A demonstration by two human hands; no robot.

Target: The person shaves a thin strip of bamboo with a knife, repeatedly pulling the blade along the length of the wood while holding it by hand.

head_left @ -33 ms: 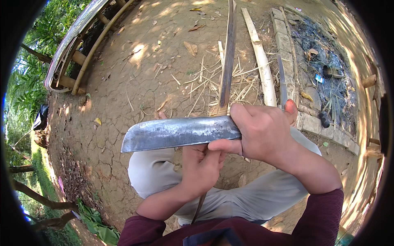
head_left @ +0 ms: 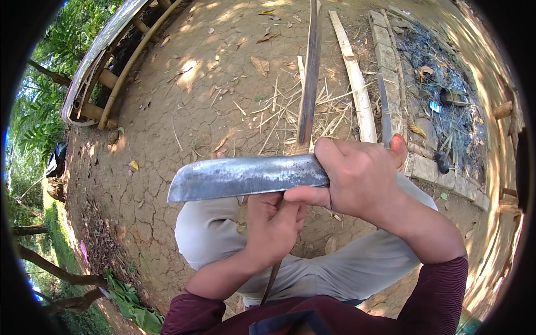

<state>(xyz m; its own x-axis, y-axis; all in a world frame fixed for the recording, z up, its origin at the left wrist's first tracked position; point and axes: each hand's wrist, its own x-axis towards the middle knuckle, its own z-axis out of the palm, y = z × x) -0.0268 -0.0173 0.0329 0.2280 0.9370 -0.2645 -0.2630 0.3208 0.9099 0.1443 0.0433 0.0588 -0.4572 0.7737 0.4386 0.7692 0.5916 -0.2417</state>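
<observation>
My right hand (head_left: 363, 173) is closed around the hidden handle of a machete (head_left: 245, 177). Its broad, dark-stained steel blade points left, lying across a long bamboo strip (head_left: 310, 84). That strip runs from the far ground toward my body, dark brown with a pale scraped part just beyond the blade. Below the blade, my left hand (head_left: 273, 223) is closed on the strip, its fingertips partly hidden by the steel and my right thumb. The strip's near end (head_left: 271, 285) shows again between my left wrist and my lap.
Pale shavings (head_left: 329, 117) litter the cracked earth ahead. A split bamboo piece (head_left: 354, 78) and another long blade (head_left: 384, 109) lie to the right, beside a brick-edged ash pit (head_left: 441, 106). A bamboo-framed bench (head_left: 106, 84) stands far left. My bent knees (head_left: 206, 231) flank the work.
The blade's tip has tilted up slightly, with a very small shift of my right hand. My left hand has stayed almost where it was, still on the strip.
</observation>
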